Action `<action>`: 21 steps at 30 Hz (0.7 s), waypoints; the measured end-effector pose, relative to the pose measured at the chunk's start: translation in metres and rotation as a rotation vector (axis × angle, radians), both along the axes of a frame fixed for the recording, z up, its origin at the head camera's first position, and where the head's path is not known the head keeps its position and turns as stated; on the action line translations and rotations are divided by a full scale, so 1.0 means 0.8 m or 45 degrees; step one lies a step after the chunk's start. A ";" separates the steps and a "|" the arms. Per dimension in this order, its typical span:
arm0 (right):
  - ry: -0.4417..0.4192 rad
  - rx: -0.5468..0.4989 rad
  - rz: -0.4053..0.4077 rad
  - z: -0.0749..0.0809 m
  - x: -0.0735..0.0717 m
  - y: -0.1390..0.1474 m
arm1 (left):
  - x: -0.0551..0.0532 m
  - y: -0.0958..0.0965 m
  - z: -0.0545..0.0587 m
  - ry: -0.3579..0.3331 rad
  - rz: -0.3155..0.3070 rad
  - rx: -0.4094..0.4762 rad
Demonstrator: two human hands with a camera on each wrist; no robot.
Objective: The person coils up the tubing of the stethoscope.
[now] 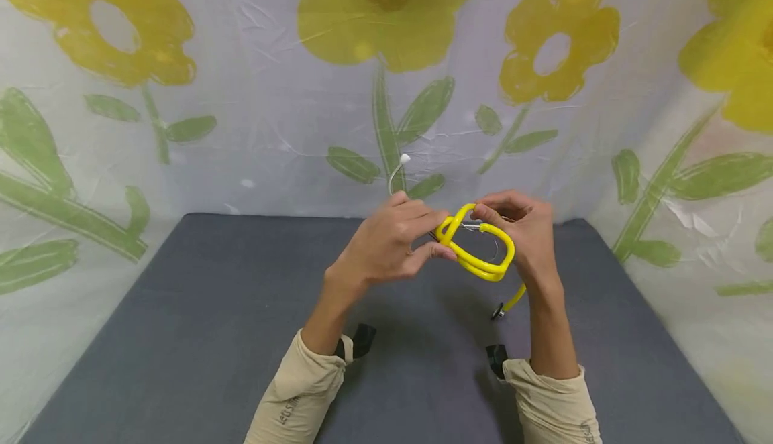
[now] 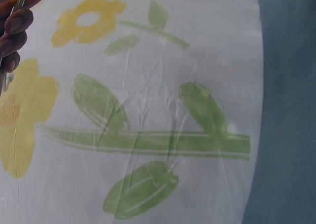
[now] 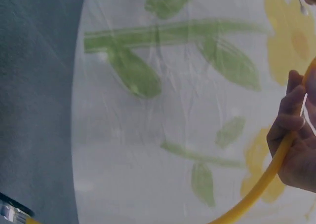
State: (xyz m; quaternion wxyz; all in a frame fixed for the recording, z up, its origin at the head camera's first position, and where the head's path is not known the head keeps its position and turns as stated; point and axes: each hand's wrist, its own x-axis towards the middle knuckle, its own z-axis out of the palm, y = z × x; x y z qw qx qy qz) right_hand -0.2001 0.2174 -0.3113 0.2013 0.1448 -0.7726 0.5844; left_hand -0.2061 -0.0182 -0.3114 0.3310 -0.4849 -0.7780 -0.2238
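A yellow stethoscope [image 1: 483,271] is held up over the table, its tubing looped between both hands. My left hand [image 1: 389,239] pinches the crossed tubing at the loop's left end between thumb and fingers. A metal ear tube with a white ear tip [image 1: 405,159] sticks up behind that hand. On the other side, my right hand [image 1: 525,236] grips the tubing at the loop's upper right. Below it hangs the tube's end with the chest piece [image 1: 498,311]. In the right wrist view, yellow tubing [image 3: 256,189] curves down from the fingers [image 3: 289,120]. The left wrist view shows only the left fingertips [image 2: 17,21] against a metal tube.
A dark grey table [image 1: 241,310] spreads under both forearms. Behind and beside it hangs a pale curtain [image 1: 260,115] painted with yellow flowers and green leaves. Beige sleeves with black straps [image 1: 364,340] cover the forearms.
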 end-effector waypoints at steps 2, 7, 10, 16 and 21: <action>-0.044 0.061 0.032 -0.004 -0.001 -0.008 | -0.001 -0.004 0.000 0.010 0.072 0.057; -0.195 0.249 0.094 0.002 0.000 -0.026 | -0.005 -0.003 0.000 -0.016 0.262 0.230; -0.271 0.227 0.226 0.009 0.005 -0.032 | -0.007 0.000 -0.001 -0.094 0.305 0.366; -0.365 0.201 0.429 0.010 0.011 -0.039 | -0.010 0.004 -0.004 -0.228 0.326 0.528; -0.334 0.310 0.462 0.011 0.017 -0.043 | -0.013 0.003 -0.009 -0.216 0.389 0.552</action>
